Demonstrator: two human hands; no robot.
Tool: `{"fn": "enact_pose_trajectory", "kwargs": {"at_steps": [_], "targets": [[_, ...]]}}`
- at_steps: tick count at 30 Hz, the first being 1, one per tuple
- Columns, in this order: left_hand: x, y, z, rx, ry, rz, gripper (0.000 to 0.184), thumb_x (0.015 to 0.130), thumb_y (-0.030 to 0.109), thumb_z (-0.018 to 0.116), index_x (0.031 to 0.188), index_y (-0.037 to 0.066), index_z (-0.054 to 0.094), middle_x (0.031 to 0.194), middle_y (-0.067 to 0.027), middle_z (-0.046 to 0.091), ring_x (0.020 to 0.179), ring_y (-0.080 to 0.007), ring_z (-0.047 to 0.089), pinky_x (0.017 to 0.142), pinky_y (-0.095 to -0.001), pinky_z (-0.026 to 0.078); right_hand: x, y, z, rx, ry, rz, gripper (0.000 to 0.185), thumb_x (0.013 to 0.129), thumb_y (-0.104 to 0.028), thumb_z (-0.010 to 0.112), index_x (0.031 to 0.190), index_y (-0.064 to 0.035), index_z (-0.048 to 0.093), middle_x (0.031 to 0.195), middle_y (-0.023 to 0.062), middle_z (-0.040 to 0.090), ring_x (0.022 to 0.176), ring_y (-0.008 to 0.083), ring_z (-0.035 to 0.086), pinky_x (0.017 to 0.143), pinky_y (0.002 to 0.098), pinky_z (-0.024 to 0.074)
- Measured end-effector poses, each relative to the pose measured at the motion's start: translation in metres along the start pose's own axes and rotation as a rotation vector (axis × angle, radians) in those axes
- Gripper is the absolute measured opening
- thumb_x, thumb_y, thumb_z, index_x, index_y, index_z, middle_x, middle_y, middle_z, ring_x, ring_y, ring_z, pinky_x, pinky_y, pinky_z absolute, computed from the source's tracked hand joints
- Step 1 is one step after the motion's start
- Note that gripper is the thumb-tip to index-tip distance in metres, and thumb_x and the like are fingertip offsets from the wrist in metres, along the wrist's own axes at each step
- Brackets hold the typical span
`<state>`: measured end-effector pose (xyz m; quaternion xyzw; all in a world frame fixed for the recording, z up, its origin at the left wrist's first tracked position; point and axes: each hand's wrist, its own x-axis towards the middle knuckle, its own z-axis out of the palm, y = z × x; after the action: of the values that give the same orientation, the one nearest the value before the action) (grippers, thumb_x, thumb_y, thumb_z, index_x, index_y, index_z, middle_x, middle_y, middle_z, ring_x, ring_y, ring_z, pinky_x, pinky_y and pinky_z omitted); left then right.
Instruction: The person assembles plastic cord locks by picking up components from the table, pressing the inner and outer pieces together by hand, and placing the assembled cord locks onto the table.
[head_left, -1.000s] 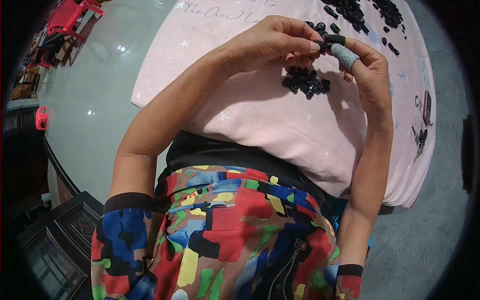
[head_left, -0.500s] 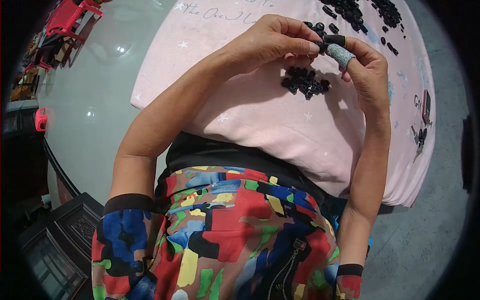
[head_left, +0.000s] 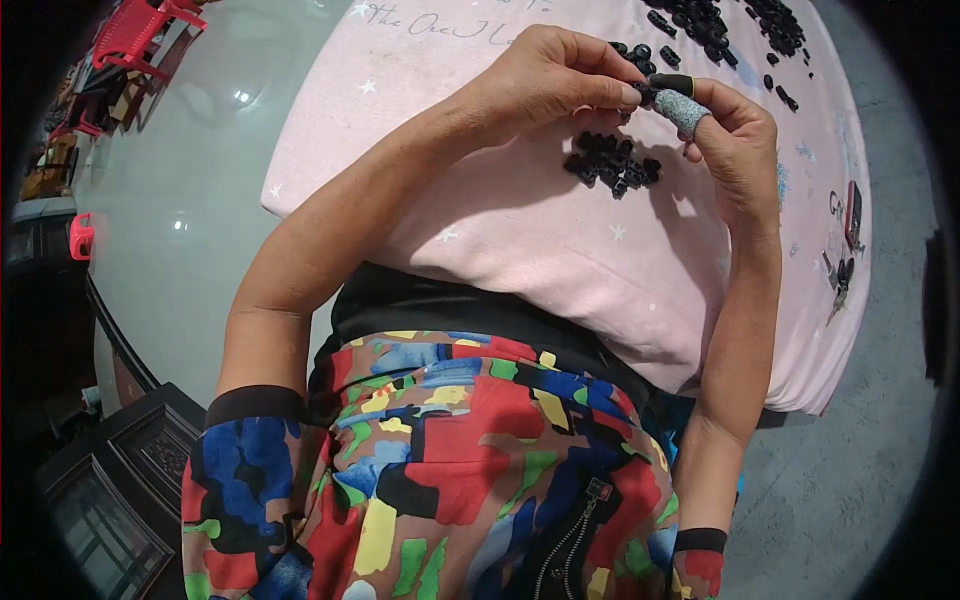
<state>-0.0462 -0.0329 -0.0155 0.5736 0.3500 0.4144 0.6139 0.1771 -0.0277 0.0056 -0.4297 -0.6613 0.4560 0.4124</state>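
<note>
My left hand (head_left: pixel 558 82) and my right hand (head_left: pixel 735 130) meet at the fingertips over a pink cloth. Pinched between them is a small black part (head_left: pixel 644 94), mostly hidden by the fingers. On my right hand, the thumb wears a grey speckled wrap and the index finger a black cover. A small pile of black parts (head_left: pixel 612 165) lies on the cloth just below the hands. More black pieces (head_left: pixel 632 55) sit right behind the fingertips, partly covered by them.
The pink cloth (head_left: pixel 520 230) covers the table. Larger heaps of black parts (head_left: pixel 700 25) and smaller black pieces (head_left: pixel 778 25) lie at the far side. Keys and scissors-like metal items (head_left: pixel 840 275) rest near the right edge. Red plastic chairs (head_left: pixel 135 40) stand at far left.
The hands stay joined in nearly the same place. My left fingers have shifted very slightly around the small black part; the pile has not visibly changed.
</note>
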Motion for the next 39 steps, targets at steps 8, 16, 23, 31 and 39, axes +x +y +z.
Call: {"fn": "enact_pose_trajectory", "kwargs": {"at_steps": [8, 16, 23, 31, 39], "targets": [[-0.001, -0.001, 0.005, 0.002, 0.056, 0.045, 0.018, 0.088, 0.01, 0.072, 0.102, -0.001, 0.071, 0.083, -0.0081, 0.071, 0.071, -0.0103, 0.067, 0.062, -0.0206, 0.052, -0.002, -0.002, 0.004, -0.01, -0.007, -0.001, 0.018, 0.084, -0.003, 0.068, 0.101, 0.0004, 0.074, 0.079, -0.0013, 0.068, 0.062, -0.0004, 0.054, 0.052, 0.0139, 0.04], [0.01, -0.019, 0.004, -0.029, 0.045, 0.113, 0.016, 0.088, 0.006, 0.071, 0.101, -0.004, 0.071, 0.082, -0.0092, 0.071, 0.07, -0.0114, 0.067, 0.061, -0.022, 0.054, -0.006, -0.011, 0.011, 0.013, -0.016, 0.03, 0.015, 0.085, -0.001, 0.066, 0.097, 0.001, 0.074, 0.08, 0.0003, 0.069, 0.066, 0.0024, 0.058, 0.056, 0.0158, 0.0448], [0.011, -0.011, 0.008, -0.058, 0.046, -0.088, 0.006, 0.09, 0.004, 0.068, 0.094, 0.0, 0.07, 0.074, -0.0017, 0.068, 0.06, -0.0056, 0.059, 0.053, -0.019, 0.046, -0.006, -0.009, 0.01, -0.124, -0.015, -0.012, 0.015, 0.083, 0.0, 0.063, 0.094, 0.003, 0.073, 0.078, 0.0007, 0.068, 0.069, 0.0037, 0.059, 0.061, 0.0183, 0.0474], [0.013, -0.021, 0.004, -0.024, 0.062, 0.106, 0.017, 0.088, 0.005, 0.071, 0.101, -0.005, 0.07, 0.082, -0.0098, 0.07, 0.069, -0.0115, 0.067, 0.061, -0.0218, 0.054, -0.005, -0.006, 0.016, -0.098, 0.029, -0.041, 0.017, 0.084, -0.001, 0.063, 0.097, 0.0025, 0.074, 0.079, 0.0013, 0.069, 0.069, 0.0042, 0.06, 0.062, 0.0191, 0.0487], [0.008, -0.014, 0.006, -0.142, 0.077, 0.013, 0.021, 0.088, 0.007, 0.07, 0.106, -0.003, 0.069, 0.083, -0.0097, 0.07, 0.071, -0.0117, 0.067, 0.063, -0.0202, 0.054, -0.006, 0.004, 0.022, -0.319, 0.16, -0.21, 0.023, 0.082, -0.001, 0.065, 0.103, 0.0016, 0.073, 0.079, 0.0026, 0.07, 0.066, 0.0055, 0.059, 0.06, 0.0212, 0.0484]]}}
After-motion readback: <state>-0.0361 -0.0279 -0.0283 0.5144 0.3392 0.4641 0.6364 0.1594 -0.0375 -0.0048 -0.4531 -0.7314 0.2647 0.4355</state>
